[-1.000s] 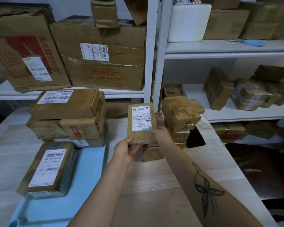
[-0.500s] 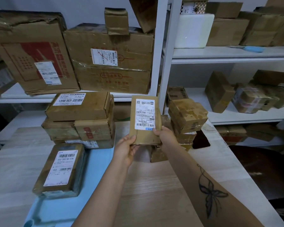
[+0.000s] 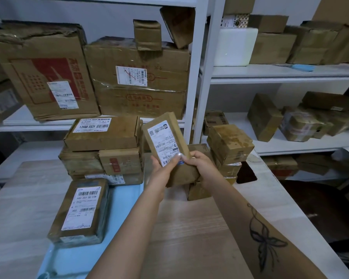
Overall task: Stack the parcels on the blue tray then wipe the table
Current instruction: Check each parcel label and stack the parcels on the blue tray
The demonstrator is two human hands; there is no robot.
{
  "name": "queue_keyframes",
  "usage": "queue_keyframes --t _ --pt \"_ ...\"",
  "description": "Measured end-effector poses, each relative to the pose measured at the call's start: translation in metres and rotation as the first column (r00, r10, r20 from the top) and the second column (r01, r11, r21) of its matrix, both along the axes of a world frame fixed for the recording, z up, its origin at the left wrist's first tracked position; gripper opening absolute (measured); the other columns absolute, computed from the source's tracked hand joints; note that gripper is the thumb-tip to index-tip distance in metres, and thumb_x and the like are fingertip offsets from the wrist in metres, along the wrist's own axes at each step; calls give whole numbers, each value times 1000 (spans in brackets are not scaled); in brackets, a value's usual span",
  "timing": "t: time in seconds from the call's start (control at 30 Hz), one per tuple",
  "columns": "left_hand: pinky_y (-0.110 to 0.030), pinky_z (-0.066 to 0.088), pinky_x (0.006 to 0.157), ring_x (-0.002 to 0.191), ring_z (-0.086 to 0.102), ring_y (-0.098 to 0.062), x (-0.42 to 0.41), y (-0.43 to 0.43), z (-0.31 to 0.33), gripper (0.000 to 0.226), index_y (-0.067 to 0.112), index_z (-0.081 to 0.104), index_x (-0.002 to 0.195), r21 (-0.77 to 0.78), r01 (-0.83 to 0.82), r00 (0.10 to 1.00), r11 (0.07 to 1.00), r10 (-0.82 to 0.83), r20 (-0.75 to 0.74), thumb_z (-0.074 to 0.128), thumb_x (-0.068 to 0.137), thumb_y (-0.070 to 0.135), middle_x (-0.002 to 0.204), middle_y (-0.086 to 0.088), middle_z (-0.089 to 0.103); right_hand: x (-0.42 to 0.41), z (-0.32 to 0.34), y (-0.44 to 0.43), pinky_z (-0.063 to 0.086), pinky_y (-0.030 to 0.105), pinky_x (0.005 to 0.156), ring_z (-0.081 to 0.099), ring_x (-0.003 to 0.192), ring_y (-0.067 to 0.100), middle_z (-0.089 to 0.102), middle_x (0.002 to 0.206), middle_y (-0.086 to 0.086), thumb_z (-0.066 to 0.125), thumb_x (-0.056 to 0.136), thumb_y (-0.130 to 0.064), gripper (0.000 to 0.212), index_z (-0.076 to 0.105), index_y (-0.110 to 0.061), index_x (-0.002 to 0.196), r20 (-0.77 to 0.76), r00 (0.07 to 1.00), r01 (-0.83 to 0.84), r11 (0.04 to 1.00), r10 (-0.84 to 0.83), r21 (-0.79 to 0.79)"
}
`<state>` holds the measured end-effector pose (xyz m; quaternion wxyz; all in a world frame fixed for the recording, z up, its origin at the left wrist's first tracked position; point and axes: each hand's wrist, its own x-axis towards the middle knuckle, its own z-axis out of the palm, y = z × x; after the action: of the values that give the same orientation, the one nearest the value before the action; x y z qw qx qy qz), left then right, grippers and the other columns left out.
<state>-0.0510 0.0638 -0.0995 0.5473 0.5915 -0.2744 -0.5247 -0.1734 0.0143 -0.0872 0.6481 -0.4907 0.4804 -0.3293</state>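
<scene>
1. Both hands are on one small parcel [image 3: 164,135], a flat one with a white label, held clear of the table [image 3: 189,238] and leaning left.
2. Left hand [image 3: 159,175]: fingers curled round the lower left edge. Right hand [image 3: 201,166]: fingers wrapped round the lower right corner, thumb pressed on the label. Neither hand has slack, so the grip is firm.
3. Blue tray [image 3: 73,258] lies left of and below the left fingers. It carries a rear stack [image 3: 103,135] several boxes high, just beside the left fingers, and a labelled parcel [image 3: 81,210] lying flat, nearer the camera.
4. A pile [image 3: 230,143] of boxes, not yet moved, sits on the table just right of the right fingers; more lie beneath the hands.
5. Judgement: stacking is roughly half done. The held parcel and the right-hand pile are left to place.
6. Wiping has not begun. I cannot pick out a cloth with certainty.
</scene>
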Motion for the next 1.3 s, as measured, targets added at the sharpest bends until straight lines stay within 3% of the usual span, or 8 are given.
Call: queue_keyframes --t 0.1,0.23,0.4,0.53,0.7,0.97,1.13,1.3 --pt "-48 42 101 122 48 -26 -6 0 8 96 29 5 150 -31 44 999 999 -44 -27 67 77 42 140 -4 45 2 8 3 51 37 83 66 76 14 71 77 -2 53 93 -41 31 70 -22 76 98 992 -81 995 76 49" --pt "-38 50 80 93 61 -25 -5 11 16 57 15 54 125 -92 114 942 989 -137 -307 69 73 32 100 -9 68 3 12 1 39 20 59 53 66 8 64 81 -5 53 95 -29 17 64 -16 91 -7 1000 0 1000 0 -29" --pt "-41 47 77 87 59 -32 9 18 7 38 10 62 103 -140 21 834 990 -94 -544 34 80 19 89 -14 68 0 9 -7 45 26 73 54 104 16 54 125 0 65 88 -24 47 49 -13 131 -70 994 88 996 -88 4" --pt "-42 47 75 85 59 -33 11 22 12 43 7 62 100 -127 28 811 992 -97 -578 34 67 12 84 -14 70 1 9 -9 54 43 88 65 104 29 66 120 13 61 90 -20 44 54 -8 132 19 998 52 991 -54 125" --pt "-37 49 74 79 59 -28 17 9 6 37 4 62 97 33 -57 857 998 66 -511 29 81 3 74 -10 70 0 10 -9 57 33 73 67 96 26 69 111 13 57 91 -4 32 59 -4 122 152 983 84 991 -99 104" --pt "-31 45 71 91 56 -16 15 -2 3 54 19 35 140 14 -124 982 992 124 -142 51 89 8 109 -6 58 1 15 -8 54 32 74 68 93 22 72 102 7 62 82 9 37 59 -5 116 159 970 175 983 -183 62" --pt "-30 43 81 101 55 -15 15 0 8 62 24 32 144 -27 -51 998 998 52 33 59 89 17 125 -3 56 -1 18 -4 52 19 48 67 81 15 70 96 5 62 85 5 32 59 -6 115 206 956 192 977 -207 93" --pt "-33 44 89 108 54 -19 11 7 16 71 23 31 144 -25 105 992 994 -103 77 64 84 41 132 -2 52 4 17 2 57 32 71 68 91 20 70 103 7 67 87 -19 38 58 -8 122 168 976 126 988 -140 89"
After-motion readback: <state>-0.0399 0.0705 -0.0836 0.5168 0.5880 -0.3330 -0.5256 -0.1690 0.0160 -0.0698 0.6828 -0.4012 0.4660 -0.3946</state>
